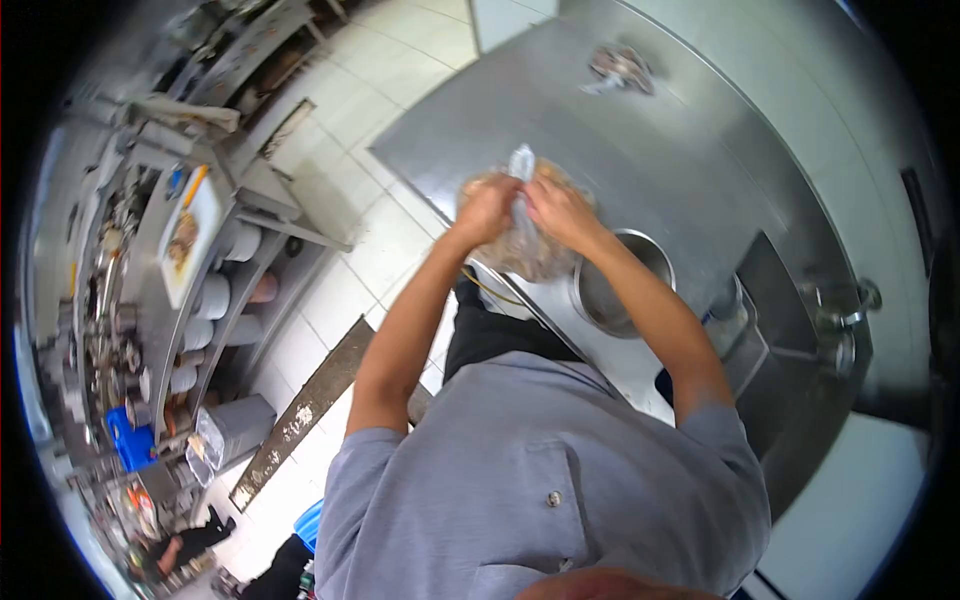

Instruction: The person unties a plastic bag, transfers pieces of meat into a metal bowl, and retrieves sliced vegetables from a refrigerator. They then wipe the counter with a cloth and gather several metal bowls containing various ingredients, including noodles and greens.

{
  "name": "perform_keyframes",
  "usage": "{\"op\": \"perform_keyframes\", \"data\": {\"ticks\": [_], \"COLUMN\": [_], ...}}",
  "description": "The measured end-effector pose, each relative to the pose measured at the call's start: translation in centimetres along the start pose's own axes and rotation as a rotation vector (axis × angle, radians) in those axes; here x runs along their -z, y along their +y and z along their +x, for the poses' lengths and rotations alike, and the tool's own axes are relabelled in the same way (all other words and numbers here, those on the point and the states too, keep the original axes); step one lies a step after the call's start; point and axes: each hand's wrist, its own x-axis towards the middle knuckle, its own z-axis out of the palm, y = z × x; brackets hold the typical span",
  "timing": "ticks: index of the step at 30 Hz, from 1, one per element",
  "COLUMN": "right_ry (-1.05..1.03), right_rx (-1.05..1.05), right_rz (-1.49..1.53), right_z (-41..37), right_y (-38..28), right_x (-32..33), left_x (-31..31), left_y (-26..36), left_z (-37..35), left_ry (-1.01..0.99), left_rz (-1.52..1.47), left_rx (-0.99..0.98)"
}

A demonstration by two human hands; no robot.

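Observation:
A clear plastic bag [540, 255] with pale brownish contents I cannot make out rests at the front edge of the steel counter [480, 110]. Its gathered neck stands up between my two hands. My left hand [487, 208] pinches the neck from the left, fingers closed. From the right, my right hand [558, 210] grips the same neck with its fingers closed, close against the left. Below my right forearm stands a round metal pot [608, 300], partly hidden by that arm.
A small crumpled bag [622, 68] lies at the counter's far end. To the right are a sink [775, 285] and a tap [852, 312]. Across the tiled floor, a shelf unit holds a white cutting board [197, 235] and stacked bowls. A bin [235, 430] stands lower left, near other people.

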Motion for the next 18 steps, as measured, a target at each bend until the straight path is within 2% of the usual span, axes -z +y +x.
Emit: {"op": "perform_keyframes", "data": {"ticks": [6, 11, 12, 18], "right_ry": [0.085, -0.006, -0.003, -0.007], "right_rx": [0.079, 0.102, 0.114, 0.129], "right_rz": [-0.018, 0.021, 0.024, 0.008], "right_z": [0.6, 1.0, 0.9, 0.9], "right_y": [0.2, 0.7, 0.7, 1.1], "right_x": [-0.9, 0.1, 0.2, 0.2], "left_x": [0.6, 0.9, 1.0, 0.0], "left_y": [-0.2, 0.1, 0.1, 0.1], "left_z": [-0.2, -0.4, -0.2, 0.1], "left_ry": [0.053, 0.023, 0.026, 0.003], "left_rz": [-0.106, -0.202, -0.197, -0.006], "left_rx": [0.049, 0.129, 0.073, 0.041]}}
